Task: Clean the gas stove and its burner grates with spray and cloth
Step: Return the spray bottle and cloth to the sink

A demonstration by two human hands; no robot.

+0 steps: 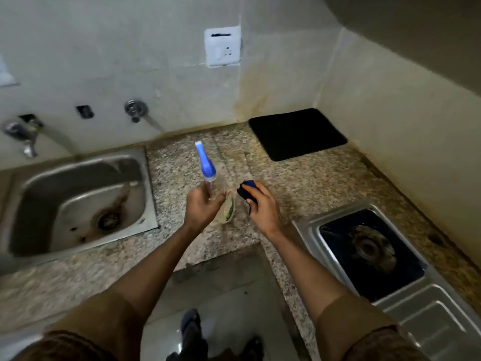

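Stove [385,256], steel-framed with a dark glass top and one round burner, sits at the counter's right end against the wall. Clear spray bottle [208,175] with a blue trigger head is gripped by the left hand [201,207]; the right hand [263,207] clutches a bunched blue cloth [247,190]. Speckled granite counter [299,178] lies open between them. Steel sink [78,201] holds brown stains round its drain.
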